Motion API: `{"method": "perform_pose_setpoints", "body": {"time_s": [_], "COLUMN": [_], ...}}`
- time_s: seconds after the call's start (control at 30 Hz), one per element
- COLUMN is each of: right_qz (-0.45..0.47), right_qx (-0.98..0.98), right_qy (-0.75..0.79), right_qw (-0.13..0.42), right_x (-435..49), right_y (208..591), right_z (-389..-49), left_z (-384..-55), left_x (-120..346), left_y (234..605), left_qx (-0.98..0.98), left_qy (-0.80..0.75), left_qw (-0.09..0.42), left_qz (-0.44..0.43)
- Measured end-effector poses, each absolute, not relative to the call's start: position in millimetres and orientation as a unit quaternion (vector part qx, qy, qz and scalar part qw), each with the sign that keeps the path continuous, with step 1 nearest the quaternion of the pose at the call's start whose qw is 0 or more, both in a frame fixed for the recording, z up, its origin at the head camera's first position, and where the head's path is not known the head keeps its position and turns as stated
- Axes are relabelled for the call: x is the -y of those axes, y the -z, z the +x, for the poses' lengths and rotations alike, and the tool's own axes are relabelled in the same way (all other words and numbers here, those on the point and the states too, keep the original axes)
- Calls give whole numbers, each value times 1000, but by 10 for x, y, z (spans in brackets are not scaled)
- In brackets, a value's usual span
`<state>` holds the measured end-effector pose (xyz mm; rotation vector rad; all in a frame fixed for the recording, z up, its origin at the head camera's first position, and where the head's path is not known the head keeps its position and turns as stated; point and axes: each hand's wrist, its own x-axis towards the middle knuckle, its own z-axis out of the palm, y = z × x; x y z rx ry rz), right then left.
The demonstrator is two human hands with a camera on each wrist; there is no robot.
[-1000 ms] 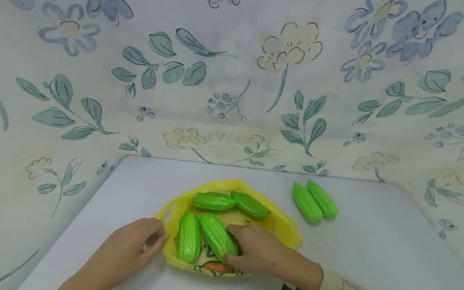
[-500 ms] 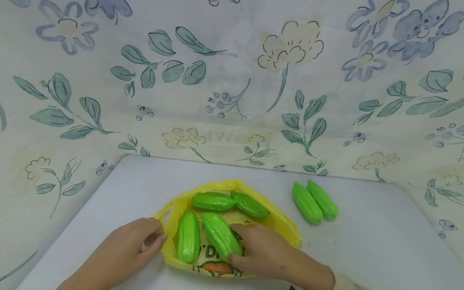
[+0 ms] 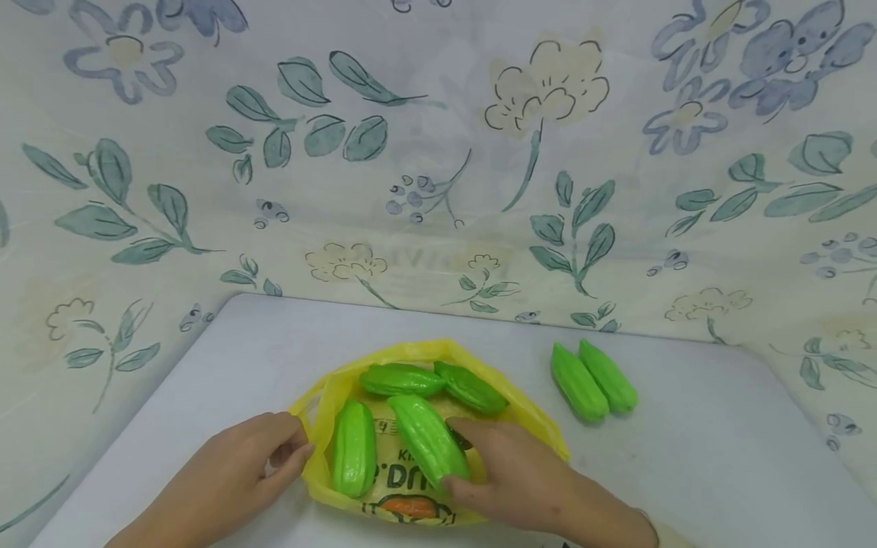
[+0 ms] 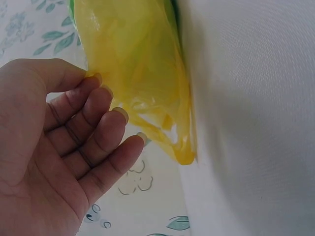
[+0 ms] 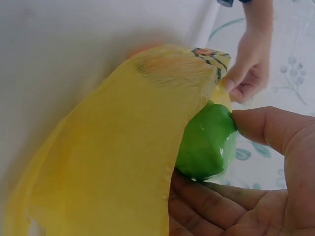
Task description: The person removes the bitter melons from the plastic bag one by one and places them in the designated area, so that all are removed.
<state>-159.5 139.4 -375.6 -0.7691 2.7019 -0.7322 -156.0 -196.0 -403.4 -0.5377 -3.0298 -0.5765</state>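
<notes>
- Your yellow bag (image 5: 113,132): thin, translucent, shiny plastic.
- The ridged green gourd (image 3: 428,438) you hold: glossy, plastic-looking.
- Your white tabletop (image 4: 256,108): matt, finely textured.
- Your floral backdrop (image 3: 438,167): thin, mostly matt sheeting.

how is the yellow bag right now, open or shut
Open: in the head view, the mouth of the yellow bag spreads wide, baring its printed inside and green gourds; the left hand pinches its edge.

Left hand (image 3: 256,454) pinching, fingers (image 4: 109,132) bent, right hand (image 3: 510,473) gripping, thumb (image 5: 263,127) opposed
</notes>
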Motion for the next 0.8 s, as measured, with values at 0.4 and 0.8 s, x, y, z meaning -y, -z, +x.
{"method": "perform_pose_setpoints", "body": {"time_s": [0.4, 0.8], "right_qz": [-242, -203], "right_qx": [-921, -926], "right_qy": [283, 305], "right_qw": [114, 93], "right_x": [-1559, -1818], "right_y": [3629, 3536], "right_z": [-1544, -1507], "left_z": [-1586, -1570], "left_x": [1966, 1968], "left_y": [4039, 4038], "left_qx": [969, 967], "left_qy": [184, 190], "left_qw": [-3, 9], "left_qz": [-168, -170]}}
